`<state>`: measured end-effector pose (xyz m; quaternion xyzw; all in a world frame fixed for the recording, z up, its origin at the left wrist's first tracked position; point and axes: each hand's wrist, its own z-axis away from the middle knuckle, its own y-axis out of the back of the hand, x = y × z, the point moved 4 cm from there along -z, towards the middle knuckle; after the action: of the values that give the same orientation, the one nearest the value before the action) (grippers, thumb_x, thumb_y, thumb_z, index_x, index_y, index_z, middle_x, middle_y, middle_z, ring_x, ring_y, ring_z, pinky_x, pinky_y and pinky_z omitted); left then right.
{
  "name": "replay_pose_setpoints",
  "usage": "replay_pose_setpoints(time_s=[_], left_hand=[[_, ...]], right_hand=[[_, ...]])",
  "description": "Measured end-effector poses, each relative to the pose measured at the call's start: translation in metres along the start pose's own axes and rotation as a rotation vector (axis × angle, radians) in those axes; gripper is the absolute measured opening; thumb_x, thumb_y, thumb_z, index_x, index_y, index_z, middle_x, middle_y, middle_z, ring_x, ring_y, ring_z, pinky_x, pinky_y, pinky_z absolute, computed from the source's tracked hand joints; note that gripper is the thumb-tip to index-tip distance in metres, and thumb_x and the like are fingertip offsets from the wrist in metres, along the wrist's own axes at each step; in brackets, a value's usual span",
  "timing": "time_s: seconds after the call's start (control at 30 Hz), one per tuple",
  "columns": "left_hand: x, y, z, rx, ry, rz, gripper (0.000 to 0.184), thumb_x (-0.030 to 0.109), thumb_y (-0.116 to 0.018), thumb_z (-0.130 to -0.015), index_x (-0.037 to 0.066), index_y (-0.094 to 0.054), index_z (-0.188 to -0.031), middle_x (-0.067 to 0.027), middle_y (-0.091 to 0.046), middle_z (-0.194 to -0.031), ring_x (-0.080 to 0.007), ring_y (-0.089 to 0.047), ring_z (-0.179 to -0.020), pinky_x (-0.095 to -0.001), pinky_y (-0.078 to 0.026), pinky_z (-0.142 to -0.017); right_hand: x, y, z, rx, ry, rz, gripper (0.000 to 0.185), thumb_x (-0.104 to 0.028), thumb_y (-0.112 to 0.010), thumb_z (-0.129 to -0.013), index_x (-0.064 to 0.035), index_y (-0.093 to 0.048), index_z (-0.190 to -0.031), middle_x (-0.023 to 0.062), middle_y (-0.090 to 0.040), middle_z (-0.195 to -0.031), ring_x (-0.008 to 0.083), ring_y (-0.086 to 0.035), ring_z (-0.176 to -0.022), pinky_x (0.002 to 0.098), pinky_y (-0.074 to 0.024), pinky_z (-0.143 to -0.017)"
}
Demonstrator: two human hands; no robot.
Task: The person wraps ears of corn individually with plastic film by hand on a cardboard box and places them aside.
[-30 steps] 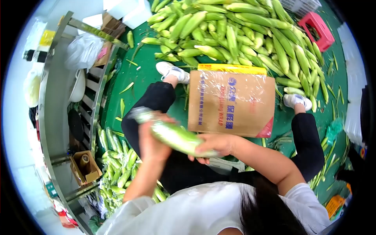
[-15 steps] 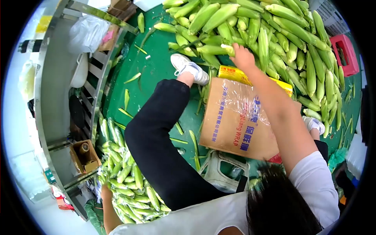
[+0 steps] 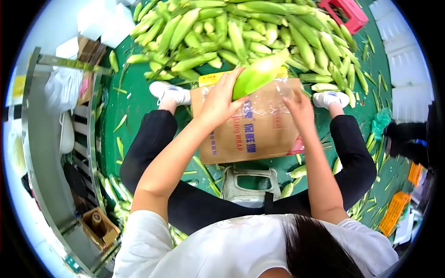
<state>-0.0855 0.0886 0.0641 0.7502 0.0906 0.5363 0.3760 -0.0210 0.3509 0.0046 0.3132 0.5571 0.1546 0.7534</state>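
Observation:
My left hand (image 3: pixel 221 102) is wrapped around the lower end of a green ear of corn (image 3: pixel 260 74), still in its husk, and holds it tilted above the cardboard box. To its right, my right hand (image 3: pixel 299 109) hovers over the box's right side, fingers apart and curved, with nothing plain to see in them. The cardboard box (image 3: pixel 273 134) with blue and red print lies between my knees, shiny clear film over its top. A yellow printed box (image 3: pixel 211 79) shows along its far edge.
Beyond the box rises a large heap of unwrapped corn (image 3: pixel 222 30). Film-wrapped ears (image 3: pixel 113 190) lie at the lower left beside a metal rack (image 3: pixel 65 62). A plastic stool (image 3: pixel 232 185) is beneath me. A pink stool (image 3: pixel 359 21) stands far right; husk scraps litter the green floor.
My right hand has come back from the heap to the box. My left hand has left the wrapped corn and now grips an unwrapped ear. The view has turned to the right.

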Motion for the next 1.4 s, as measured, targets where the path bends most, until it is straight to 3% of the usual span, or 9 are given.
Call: replay_pose_setpoints(time_s=[0.1,0.2,0.33,0.47,0.53,0.67,0.97,1.13,1.4], left_hand=[[-0.025,-0.042,-0.009,-0.169,0.086,-0.138,0.075,0.006,-0.077,-0.076,0.011,-0.045,-0.144,-0.0183,-0.055,-0.119,-0.0377,-0.056,-0.113,-0.0449,-0.047,-0.098],[-0.062,-0.068,-0.003,-0.191,-0.015,-0.26,0.078,0.005,-0.078,-0.074,0.015,-0.048,-0.145,-0.0166,-0.054,-0.117,-0.0359,-0.055,-0.112,-0.0435,-0.046,-0.099],[-0.081,-0.065,0.001,-0.294,0.054,-0.231,0.083,0.005,-0.082,-0.071,0.02,-0.049,-0.146,-0.0148,-0.055,-0.116,-0.0361,-0.054,-0.111,-0.0437,-0.045,-0.1],[-0.076,-0.07,-0.013,-0.397,-0.07,-0.361,0.078,0.009,-0.078,-0.073,0.022,-0.05,-0.145,-0.0112,-0.056,-0.115,-0.0341,-0.053,-0.113,-0.0463,-0.043,-0.1],[-0.081,-0.071,-0.019,-0.449,0.019,-0.295,0.07,0.013,-0.078,-0.075,0.019,-0.053,-0.141,-0.0104,-0.058,-0.115,-0.034,-0.054,-0.113,-0.0473,-0.041,-0.1],[-0.068,-0.039,0.052,0.167,-0.2,-0.428,0.048,0.026,-0.079,-0.078,0.007,-0.06,-0.119,-0.0126,-0.057,-0.117,-0.036,-0.053,-0.11,-0.0474,-0.039,-0.098],[-0.119,-0.054,0.08,0.314,0.031,-0.392,0.014,0.014,-0.067,-0.086,0.009,-0.061,-0.098,-0.008,-0.061,-0.116,-0.0309,-0.055,-0.112,-0.044,-0.037,-0.099],[-0.098,-0.009,0.094,-0.089,-0.173,-0.257,0.01,0.009,-0.06,-0.093,0.005,-0.053,-0.1,-0.0171,-0.065,-0.09,-0.0405,-0.064,-0.083,-0.0448,-0.053,-0.07],[-0.099,-0.083,0.114,-0.416,-0.124,0.013,0.018,0.012,-0.068,-0.089,0.007,-0.06,-0.104,-0.0127,-0.058,-0.096,-0.0363,-0.061,-0.095,-0.0431,-0.051,-0.078]], right_hand=[[0.048,-0.039,0.032,0.324,0.046,0.504,0.045,-0.039,-0.074,-0.086,-0.0016,-0.063,-0.11,0.0199,-0.061,-0.106,0.0364,-0.058,-0.104,0.0485,-0.0493,-0.087],[0.065,-0.059,0.03,0.212,0.102,0.528,0.028,-0.03,-0.07,-0.092,-0.0034,-0.065,-0.09,0.0104,-0.062,-0.087,0.0267,-0.061,-0.088,0.0418,-0.0495,-0.075],[0.101,-0.04,0.027,0.104,-0.287,-1.058,0.014,-0.018,-0.06,-0.101,-0.0109,-0.06,-0.089,-0.0051,-0.054,-0.081,0.0045,-0.05,-0.076,0.0204,-0.0398,-0.068],[-0.015,-0.05,-0.017,0.321,0.603,-0.067,0.016,-0.02,-0.065,-0.094,-0.0067,-0.059,-0.099,0.0098,-0.065,-0.102,0.0274,-0.062,-0.088,0.0391,-0.0494,-0.079],[-0.018,-0.105,-0.034,-0.082,0.624,0.005,0.029,-0.024,-0.069,-0.09,-0.0066,-0.06,-0.111,0.0149,-0.065,-0.111,0.0345,-0.062,-0.097,0.0452,-0.0492,-0.087],[-0.024,-0.097,-0.032,-0.146,0.668,0.296,0.066,-0.038,-0.072,-0.086,-0.0204,-0.05,-0.145,0.0099,-0.063,-0.119,0.0321,-0.059,-0.108,0.0458,-0.0489,-0.092],[-0.03,-0.094,-0.04,-0.208,0.766,0.227,0.057,-0.036,-0.071,-0.086,-0.0246,-0.057,-0.14,0.0092,-0.06,-0.122,0.0313,-0.055,-0.115,0.0445,-0.0447,-0.099],[-0.009,-0.076,0.001,-0.411,0.765,0.224,0.059,-0.036,-0.072,-0.085,-0.025,-0.057,-0.141,0.012,-0.06,-0.119,0.0329,-0.056,-0.109,0.0453,-0.0465,-0.095],[0.019,-0.07,0.075,-0.575,0.759,0.366,0.047,-0.038,-0.068,-0.088,-0.0251,-0.064,-0.133,0.0143,-0.059,-0.121,0.0347,-0.055,-0.11,0.0466,-0.0431,-0.097]])
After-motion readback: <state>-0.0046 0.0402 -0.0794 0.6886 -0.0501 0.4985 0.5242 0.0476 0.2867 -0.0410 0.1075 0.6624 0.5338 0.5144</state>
